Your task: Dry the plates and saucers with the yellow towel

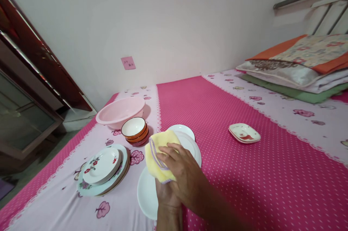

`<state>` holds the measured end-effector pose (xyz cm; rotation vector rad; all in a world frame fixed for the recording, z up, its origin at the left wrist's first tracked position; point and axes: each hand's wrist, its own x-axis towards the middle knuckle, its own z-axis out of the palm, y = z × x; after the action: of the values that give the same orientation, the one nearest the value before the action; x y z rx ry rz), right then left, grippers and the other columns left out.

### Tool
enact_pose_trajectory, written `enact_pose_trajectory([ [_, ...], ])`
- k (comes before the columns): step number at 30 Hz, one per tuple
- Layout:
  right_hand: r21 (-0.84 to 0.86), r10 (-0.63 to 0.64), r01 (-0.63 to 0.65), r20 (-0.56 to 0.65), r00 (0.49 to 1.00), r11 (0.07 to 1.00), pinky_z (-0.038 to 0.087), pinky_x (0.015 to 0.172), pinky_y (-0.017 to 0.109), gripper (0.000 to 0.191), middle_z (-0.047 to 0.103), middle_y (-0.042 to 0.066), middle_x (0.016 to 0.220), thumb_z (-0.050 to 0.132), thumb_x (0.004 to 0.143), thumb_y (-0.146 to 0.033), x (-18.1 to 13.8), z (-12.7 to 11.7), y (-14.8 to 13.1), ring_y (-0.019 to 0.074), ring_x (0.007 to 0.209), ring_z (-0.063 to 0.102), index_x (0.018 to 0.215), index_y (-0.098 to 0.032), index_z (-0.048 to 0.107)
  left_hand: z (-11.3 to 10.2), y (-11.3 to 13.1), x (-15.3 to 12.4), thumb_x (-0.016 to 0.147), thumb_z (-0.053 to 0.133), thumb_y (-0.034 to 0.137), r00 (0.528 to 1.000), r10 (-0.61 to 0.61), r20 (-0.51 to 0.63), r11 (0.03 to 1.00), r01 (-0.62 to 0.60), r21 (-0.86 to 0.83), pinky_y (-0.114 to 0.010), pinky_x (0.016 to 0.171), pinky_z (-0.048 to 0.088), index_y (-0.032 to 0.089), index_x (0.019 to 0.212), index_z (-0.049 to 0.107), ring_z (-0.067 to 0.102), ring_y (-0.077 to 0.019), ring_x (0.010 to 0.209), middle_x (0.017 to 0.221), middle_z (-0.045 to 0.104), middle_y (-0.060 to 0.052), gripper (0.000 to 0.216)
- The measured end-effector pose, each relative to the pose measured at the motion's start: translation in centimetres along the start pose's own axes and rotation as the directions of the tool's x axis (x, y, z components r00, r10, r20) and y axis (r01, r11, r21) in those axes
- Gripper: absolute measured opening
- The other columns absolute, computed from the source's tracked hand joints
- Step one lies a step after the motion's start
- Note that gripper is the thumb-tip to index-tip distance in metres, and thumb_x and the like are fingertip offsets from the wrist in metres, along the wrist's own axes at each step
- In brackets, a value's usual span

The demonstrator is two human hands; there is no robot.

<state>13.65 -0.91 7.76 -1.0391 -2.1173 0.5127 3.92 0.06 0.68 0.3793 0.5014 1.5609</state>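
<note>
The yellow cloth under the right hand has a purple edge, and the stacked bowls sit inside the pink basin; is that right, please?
Not quite: the head view shows the stacked bowls beside the pink basin, not inside it. The yellow cloth under the right hand does have a purple edge.

Towel (160, 142) matt cloth; bowls (137, 135) glossy, smooth; basin (121, 110) smooth plastic
</note>
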Motion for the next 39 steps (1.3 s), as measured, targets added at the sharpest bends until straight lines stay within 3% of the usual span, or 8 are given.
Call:
enact_pose_trajectory([
  [5,0.004,0.009,-0.009,-0.095,0.995,1.0,0.035,0.119,0.046,0.065,0.059,0.007,0.148,0.055,0.074,-0.005,0.3,-1.0,1.3,0.0278,0.141,0.042,0.138,-0.018,0.062,2.0,-0.3,0.2,0.107,0.038,0.035,0.977,-0.17,0.13,0.925,0.204,-0.321,-0.03,0.11,0.051,0.019,0.149,0.052,0.065,-0.0165,0.126,0.134,0.07,-0.012,0.048],
  [13,-0.046,-0.021,0.012,-0.199,0.98,0.999,0.037,0.119,0.052,0.063,0.06,0.012,0.144,0.053,0.077,-0.005,0.7,-2.2,3.5,0.029,0.136,0.045,0.14,-0.014,0.058,2.5,-0.7,-0.2,0.104,0.049,0.048,0.955,-0.233,0.183,0.902,0.282,-0.327,-0.041,0.12,0.04,0.021,0.133,0.07,0.063,-0.0252,0.132,0.136,0.073,-0.011,0.046],
  [18,-0.069,0.026,-0.042,-0.222,0.975,0.997,0.038,0.12,0.052,0.055,0.06,0.015,0.144,0.056,0.086,-0.01,0.7,-2.9,4.7,0.0302,0.137,0.045,0.141,-0.011,0.057,3.0,-0.4,-0.3,0.104,0.049,0.049,0.961,-0.249,0.12,0.918,0.273,-0.286,-0.045,0.119,0.042,0.022,0.133,0.071,0.067,-0.0262,0.126,0.131,0.076,-0.011,0.045],
  [23,-0.085,0.07,-0.09,-0.218,0.973,0.992,0.039,0.119,0.052,0.054,0.061,0.015,0.144,0.06,0.086,-0.01,0.7,-3.0,5.2,0.0312,0.136,0.047,0.14,-0.013,0.058,2.9,-0.3,-0.2,0.105,0.044,0.052,0.962,-0.235,0.139,0.922,0.266,-0.282,-0.047,0.119,0.041,0.022,0.132,0.072,0.069,-0.0262,0.123,0.129,0.076,-0.012,0.049],
  [32,-0.059,0.129,-0.14,-0.162,0.978,0.988,0.041,0.118,0.053,0.049,0.061,0.018,0.143,0.058,0.091,-0.011,0.5,-3.3,4.9,0.0318,0.134,0.049,0.14,-0.009,0.057,0.4,1.4,0.7,0.1,0.045,0.066,0.972,-0.111,0.206,0.945,0.168,-0.282,-0.054,0.126,0.028,0.028,0.14,0.065,0.063,-0.0313,0.133,0.14,0.067,-0.01,0.059],
  [39,0.006,0.035,-0.034,-0.099,0.995,0.999,0.04,0.12,0.054,0.051,0.061,0.015,0.141,0.054,0.089,-0.005,-0.5,-2.7,2.0,0.0303,0.135,0.05,0.139,-0.013,0.057,-1.5,3.1,1.4,0.1,0.05,0.059,0.992,0.021,0.122,0.953,0.017,-0.304,-0.048,0.108,0.052,0.028,0.142,0.063,0.07,-0.0292,0.122,0.136,0.071,-0.011,0.054],
])
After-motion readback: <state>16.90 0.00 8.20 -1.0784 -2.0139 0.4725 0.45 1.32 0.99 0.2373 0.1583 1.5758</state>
